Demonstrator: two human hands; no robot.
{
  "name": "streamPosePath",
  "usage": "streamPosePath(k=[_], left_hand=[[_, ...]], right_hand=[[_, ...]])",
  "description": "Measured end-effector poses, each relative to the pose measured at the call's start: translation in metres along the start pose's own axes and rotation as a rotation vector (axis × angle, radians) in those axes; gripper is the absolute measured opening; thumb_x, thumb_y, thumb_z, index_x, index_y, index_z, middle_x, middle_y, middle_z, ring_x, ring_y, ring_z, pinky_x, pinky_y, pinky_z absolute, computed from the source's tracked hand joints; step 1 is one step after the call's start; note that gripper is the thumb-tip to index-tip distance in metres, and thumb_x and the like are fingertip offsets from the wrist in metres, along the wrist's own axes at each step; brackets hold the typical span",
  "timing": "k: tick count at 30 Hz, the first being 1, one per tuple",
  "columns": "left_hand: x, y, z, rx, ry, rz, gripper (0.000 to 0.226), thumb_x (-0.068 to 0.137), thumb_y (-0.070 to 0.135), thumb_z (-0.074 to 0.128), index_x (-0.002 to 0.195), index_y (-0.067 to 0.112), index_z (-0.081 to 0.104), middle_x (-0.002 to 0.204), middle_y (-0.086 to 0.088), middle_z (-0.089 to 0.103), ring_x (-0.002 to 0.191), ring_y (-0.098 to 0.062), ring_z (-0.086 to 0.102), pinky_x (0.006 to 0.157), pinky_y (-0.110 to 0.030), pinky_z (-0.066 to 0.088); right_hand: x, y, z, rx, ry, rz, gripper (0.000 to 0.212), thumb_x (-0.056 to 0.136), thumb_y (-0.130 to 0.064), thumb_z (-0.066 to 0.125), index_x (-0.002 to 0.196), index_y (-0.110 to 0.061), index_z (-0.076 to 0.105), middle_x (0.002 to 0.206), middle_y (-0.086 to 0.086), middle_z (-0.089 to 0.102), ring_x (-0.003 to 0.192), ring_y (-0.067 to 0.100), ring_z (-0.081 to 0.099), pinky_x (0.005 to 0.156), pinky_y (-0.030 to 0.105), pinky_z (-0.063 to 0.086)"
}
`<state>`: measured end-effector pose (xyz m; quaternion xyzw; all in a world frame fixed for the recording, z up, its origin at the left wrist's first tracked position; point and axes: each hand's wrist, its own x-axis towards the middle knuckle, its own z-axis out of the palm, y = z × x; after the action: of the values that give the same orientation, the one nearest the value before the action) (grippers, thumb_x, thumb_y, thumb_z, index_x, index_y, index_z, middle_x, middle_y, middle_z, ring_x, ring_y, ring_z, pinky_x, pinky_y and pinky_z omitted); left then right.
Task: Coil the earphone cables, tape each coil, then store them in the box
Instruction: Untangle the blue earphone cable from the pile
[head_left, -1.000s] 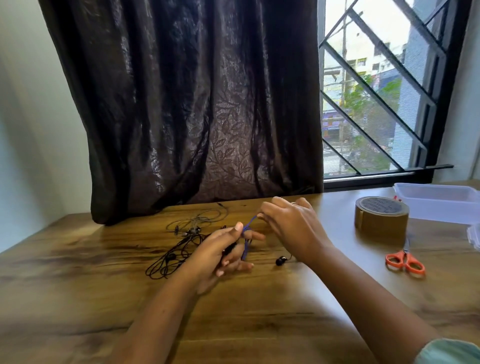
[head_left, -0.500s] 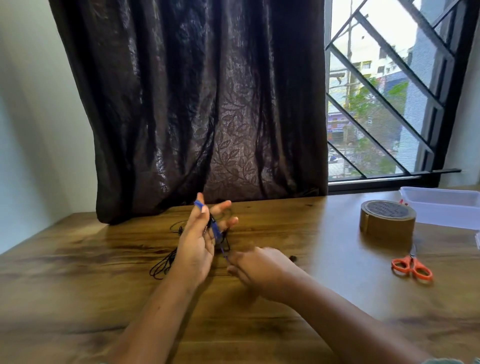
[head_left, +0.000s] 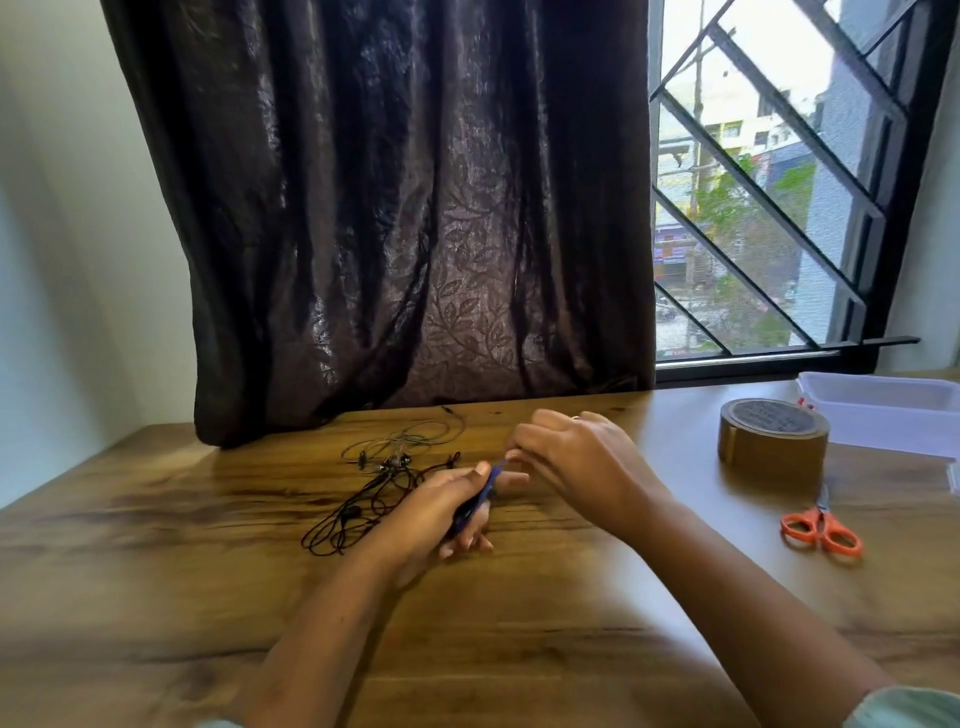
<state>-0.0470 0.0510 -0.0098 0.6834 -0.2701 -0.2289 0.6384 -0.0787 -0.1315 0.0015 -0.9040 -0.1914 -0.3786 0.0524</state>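
Two hands meet mid-table over one thin blue earphone cable (head_left: 485, 493). It runs across the fingers of the left hand (head_left: 436, 512), thumb clamped on top, so that hand looks to be the form the coil is wound on. The right hand (head_left: 576, 462), fingers curled, pinches the cable's free end just above, likely feeding the next turn. Tangled black earphone cables (head_left: 358, 506) wait on the brown wooden table (head_left: 156, 519), just left of the left hand. The brown roll of packing tape (head_left: 774, 436) and orange-handled scissors (head_left: 821, 530) sit right, handy for taping. The clear plastic box (head_left: 883, 415) stands far right, contents unclear.
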Motion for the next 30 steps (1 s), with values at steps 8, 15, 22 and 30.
streamPosePath(k=[8,15,22,30], left_hand=[[-0.002,0.006,-0.002,-0.412,-0.104,0.037,0.043,0.094,0.027,0.036,0.114,0.001,0.065,0.042,0.003,0.027,0.029,-0.005,0.022,0.06,-0.028,0.046],[0.001,0.007,0.008,-0.596,-0.023,0.131,0.044,0.089,0.026,0.039,0.124,0.008,0.059,0.048,0.002,0.032,0.033,-0.006,0.03,0.066,-0.03,0.052],[0.001,0.007,0.012,-0.636,0.107,0.175,0.038,0.1,0.025,0.029,0.129,0.016,0.052,0.053,-0.001,0.036,0.038,-0.01,0.038,0.064,-0.027,0.056],[0.004,0.005,0.008,-0.588,0.152,0.133,0.051,0.095,0.04,0.037,0.113,0.001,0.065,0.063,-0.009,0.055,0.061,-0.018,0.058,0.069,-0.035,0.059]], right_hand=[[0.002,-0.01,0.018,0.531,-0.046,0.24,0.022,0.091,-0.012,0.048,0.095,-0.02,0.067,0.081,-0.016,0.059,0.077,0.0,0.056,0.069,0.018,0.042],[0.003,-0.027,0.018,1.303,-0.265,0.656,0.028,0.102,-0.011,0.038,0.106,-0.011,0.066,0.082,-0.002,0.067,0.07,0.006,0.06,0.061,0.022,0.049],[0.002,-0.031,0.023,1.642,-0.315,0.714,0.03,0.102,-0.011,0.04,0.119,-0.005,0.064,0.092,0.004,0.069,0.082,0.012,0.061,0.086,0.032,0.051],[0.002,-0.022,0.029,1.283,-0.201,0.774,0.021,0.096,-0.016,0.055,0.095,-0.009,0.074,0.088,0.018,0.07,0.079,0.022,0.059,0.08,0.042,0.05]])
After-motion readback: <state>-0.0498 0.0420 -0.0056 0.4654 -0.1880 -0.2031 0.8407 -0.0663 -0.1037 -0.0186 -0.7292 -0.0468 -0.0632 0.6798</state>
